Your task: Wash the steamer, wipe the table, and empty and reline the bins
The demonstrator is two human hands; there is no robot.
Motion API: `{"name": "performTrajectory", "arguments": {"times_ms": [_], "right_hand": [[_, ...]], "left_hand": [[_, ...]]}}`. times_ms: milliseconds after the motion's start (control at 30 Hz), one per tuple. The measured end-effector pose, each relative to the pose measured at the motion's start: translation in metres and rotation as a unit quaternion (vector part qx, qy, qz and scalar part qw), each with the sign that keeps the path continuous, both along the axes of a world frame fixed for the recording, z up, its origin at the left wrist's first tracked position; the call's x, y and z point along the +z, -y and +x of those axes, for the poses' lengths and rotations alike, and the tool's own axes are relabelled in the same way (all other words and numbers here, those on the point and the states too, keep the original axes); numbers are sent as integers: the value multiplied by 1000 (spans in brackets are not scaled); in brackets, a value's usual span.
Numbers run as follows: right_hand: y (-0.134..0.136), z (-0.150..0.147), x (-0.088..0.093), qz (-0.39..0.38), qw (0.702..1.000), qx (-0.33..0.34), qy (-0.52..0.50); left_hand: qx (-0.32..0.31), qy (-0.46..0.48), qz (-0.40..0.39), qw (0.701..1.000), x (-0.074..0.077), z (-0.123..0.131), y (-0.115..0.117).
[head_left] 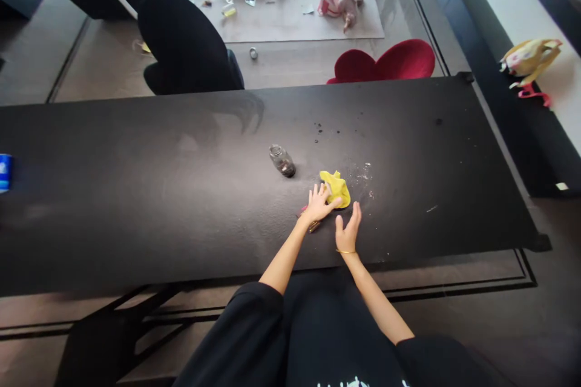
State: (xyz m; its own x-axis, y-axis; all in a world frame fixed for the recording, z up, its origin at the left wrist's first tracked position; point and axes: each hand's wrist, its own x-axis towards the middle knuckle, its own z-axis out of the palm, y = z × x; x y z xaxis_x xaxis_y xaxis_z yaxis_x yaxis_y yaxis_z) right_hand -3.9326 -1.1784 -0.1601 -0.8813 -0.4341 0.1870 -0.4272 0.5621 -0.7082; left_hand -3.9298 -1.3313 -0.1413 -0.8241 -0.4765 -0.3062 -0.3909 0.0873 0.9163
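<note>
A crumpled yellow cloth lies on the long black table. My left hand rests flat with its fingers spread, its fingertips touching the cloth's near left edge. My right hand, with a thin bangle at the wrist, stands on its edge just in front of the cloth, fingers straight and together, holding nothing. A small glass jar lies tipped on its side a little to the left of the cloth. White crumbs speckle the table right of the cloth. A small dark-red object peeks out under my left wrist.
A blue can stands at the table's far left edge. Behind the table are a black chair and a red chair. Toys are scattered on a rug beyond. A yellow bag lies on the floor at right.
</note>
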Motion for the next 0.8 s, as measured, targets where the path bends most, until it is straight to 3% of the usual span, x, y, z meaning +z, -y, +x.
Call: {"name": "performTrajectory", "arguments": {"times_ms": [67, 133, 233, 300, 400, 533, 667, 800], "right_hand": [[5, -25, 5, 47, 996, 57, -53], [15, -48, 0, 122, 983, 107, -87], [31, -75, -23, 202, 967, 121, -100], [39, -88, -41, 217, 962, 137, -97], [46, -100, -54, 197, 963, 165, -85], [72, -99, -45, 125, 971, 181, -96], [118, -75, -38, 134, 949, 262, -112], [164, -64, -50, 196, 917, 325, -121]], "left_hand": [[17, 16, -63, 998, 2, 19, -1], [123, 21, -82, 989, 0, 39, 3], [311, 40, -114, 943, -8, 62, 19], [378, 36, -142, 914, -13, 68, 37], [401, 11, -185, 897, -15, 58, 68], [384, -28, -220, 896, -8, 28, 99], [381, -61, -186, 904, 3, 8, 109], [423, -92, -134, 892, 20, 13, 107]]}}
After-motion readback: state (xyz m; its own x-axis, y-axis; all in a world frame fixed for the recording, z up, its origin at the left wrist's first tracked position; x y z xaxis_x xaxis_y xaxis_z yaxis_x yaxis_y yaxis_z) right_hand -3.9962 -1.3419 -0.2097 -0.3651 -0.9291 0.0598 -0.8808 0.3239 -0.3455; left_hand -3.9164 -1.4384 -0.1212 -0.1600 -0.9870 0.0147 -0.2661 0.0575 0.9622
